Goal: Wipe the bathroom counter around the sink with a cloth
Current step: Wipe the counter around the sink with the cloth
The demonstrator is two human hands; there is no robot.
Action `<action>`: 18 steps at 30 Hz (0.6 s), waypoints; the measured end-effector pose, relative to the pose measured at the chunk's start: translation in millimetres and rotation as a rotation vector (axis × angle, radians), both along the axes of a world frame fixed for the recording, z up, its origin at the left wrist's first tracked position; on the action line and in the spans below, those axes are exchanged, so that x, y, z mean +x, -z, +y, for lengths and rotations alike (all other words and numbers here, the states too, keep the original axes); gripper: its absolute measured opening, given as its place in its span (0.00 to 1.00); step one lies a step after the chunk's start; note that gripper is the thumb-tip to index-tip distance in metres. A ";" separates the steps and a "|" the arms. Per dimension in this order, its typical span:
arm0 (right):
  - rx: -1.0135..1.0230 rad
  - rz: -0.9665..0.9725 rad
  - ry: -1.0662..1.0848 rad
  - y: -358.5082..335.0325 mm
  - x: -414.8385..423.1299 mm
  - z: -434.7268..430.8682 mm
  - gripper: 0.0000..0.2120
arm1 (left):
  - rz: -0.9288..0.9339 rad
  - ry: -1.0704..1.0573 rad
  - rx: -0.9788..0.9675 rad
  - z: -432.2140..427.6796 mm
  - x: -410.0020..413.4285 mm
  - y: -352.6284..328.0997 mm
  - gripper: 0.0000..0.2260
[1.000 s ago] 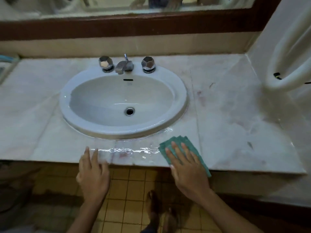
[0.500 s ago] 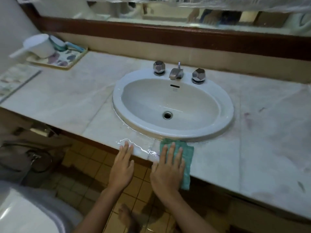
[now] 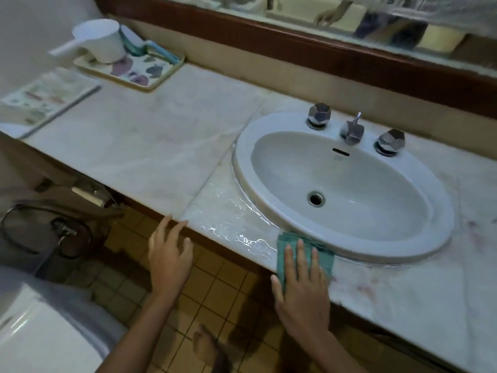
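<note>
Pressing the cloth [image 3: 326, 259] flat with the right hand [image 3: 301, 292], fingers [image 3: 300, 254] straight and a little spread on top of it, not curled round anything. Sits right at the front edge of the surface [image 3: 150, 135], far end touching the near rim of the sink [image 3: 242, 154]. Left hand [image 3: 168, 258] off to the left, just in front of the edge, fingers [image 3: 164, 227] loose and apart, gripping nothing; tips close to the edge, can't tell if touching tbh. Big shiny puddle [image 3: 228, 222] on the marble between the two hands, hugging the sink's front-left rim. On the back rim, spout [image 3: 352, 131] with a faceted metal knob [image 3: 319, 114] either side. Way off in the far left corner, flowery tray [image 3: 150, 74] with a white scoop [image 3: 100, 41] standing on it, printed sheet [image 3: 45, 100] lying just beside the tray. Tan tiled floor [image 3: 223, 289] below, plus a blurry foot [image 3: 207, 345].
</note>
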State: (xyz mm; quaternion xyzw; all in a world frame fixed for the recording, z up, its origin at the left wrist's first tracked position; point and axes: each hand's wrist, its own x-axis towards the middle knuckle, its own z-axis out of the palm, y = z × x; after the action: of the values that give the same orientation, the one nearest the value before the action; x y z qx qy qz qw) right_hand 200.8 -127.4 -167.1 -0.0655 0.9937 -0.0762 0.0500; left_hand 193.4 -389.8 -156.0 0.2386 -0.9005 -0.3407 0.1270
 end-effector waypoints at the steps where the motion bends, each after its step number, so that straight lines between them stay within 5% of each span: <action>1: 0.005 0.008 -0.011 -0.5 -7.1 -18.5 0.33 | -0.005 -0.012 -0.019 -15.6 -6.9 1.0 0.17; 7: -0.029 -0.059 -0.030 -8.6 -65.5 -136.9 0.33 | -0.190 -0.102 -0.126 -111.3 -52.9 11.6 0.21; 13: -0.098 -0.092 0.007 -11.3 -145.0 -236.8 0.33 | -0.219 0.070 -0.243 -143.8 -51.6 26.9 0.26; 18: -0.088 -0.078 -0.288 -10.9 -150.6 -288.7 0.31 | -0.240 0.075 -0.229 -148.7 -48.9 20.5 0.32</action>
State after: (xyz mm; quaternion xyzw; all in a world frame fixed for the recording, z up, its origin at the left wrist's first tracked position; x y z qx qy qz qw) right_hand 50.2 -416.0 -156.2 -0.2064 0.9670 -0.1142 0.0961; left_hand 144.5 -538.5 -176.5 0.2279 -0.9504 -0.2095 0.0320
